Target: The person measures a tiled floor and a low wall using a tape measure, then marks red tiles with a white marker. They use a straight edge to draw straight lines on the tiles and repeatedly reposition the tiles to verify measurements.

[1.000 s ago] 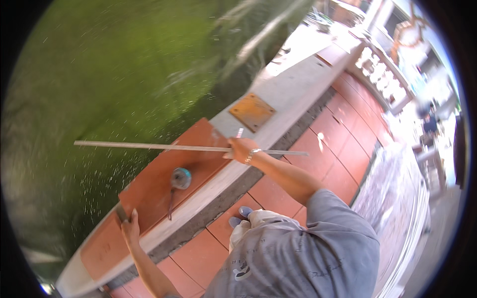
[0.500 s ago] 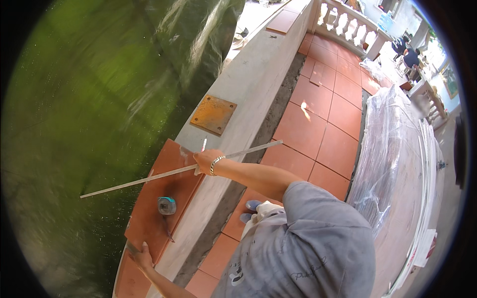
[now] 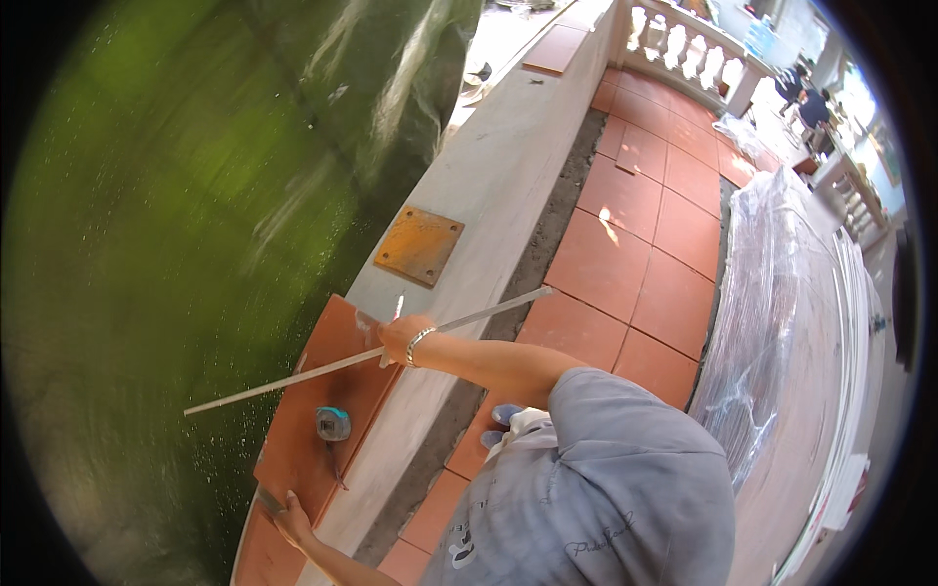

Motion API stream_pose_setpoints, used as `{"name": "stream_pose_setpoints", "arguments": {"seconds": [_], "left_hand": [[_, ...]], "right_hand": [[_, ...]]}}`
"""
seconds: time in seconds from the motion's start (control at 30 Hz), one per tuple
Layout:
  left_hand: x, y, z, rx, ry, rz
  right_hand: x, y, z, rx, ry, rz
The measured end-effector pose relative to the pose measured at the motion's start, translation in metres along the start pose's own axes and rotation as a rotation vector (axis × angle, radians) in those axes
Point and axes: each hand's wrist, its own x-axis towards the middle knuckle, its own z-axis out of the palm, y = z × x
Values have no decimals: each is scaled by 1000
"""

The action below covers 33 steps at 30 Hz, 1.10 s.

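Head view: long thin metal straightedge (image 3: 293,376) gripped in the right hand (image 3: 399,339), fingers wrapped closed around it near its middle, one end reaching out over the green water (image 3: 147,244), the other end stretching past the wall top toward the terracotta floor tiles (image 3: 625,254). Lies slanted across the orange tile (image 3: 337,361) resting on the pale wall top (image 3: 489,205). On that same tile, just below the straightedge, a blue tape measure (image 3: 332,423). Left hand (image 3: 290,523) at the tile's near lower edge, fingers curled onto the edge, pressed against it; cannot tell how firmly closed. Farther along the wall top from the tile, a square rusty-orange plate (image 3: 420,245), well apart. Right of the wall, past the floor tiles, a bundle wrapped in clear plastic sheeting (image 3: 782,293). Beyond, a white balustrade (image 3: 684,49).
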Motion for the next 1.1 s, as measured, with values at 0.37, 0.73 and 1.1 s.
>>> {"name": "stream_pose_setpoints", "arguments": {"seconds": [0.37, 0.73, 1.1], "left_hand": [[16, -26, 15, -172, 13, -84], [-12, 14, -43, -611, -25, 79], [-68, 49, -90, -1624, -122, 215]], "right_hand": [[-10, 4, 2, 105, 38, 4], [-34, -50, -93, 115, 237, -210], [-80, -15, -53, 284, 334, -577]]}}
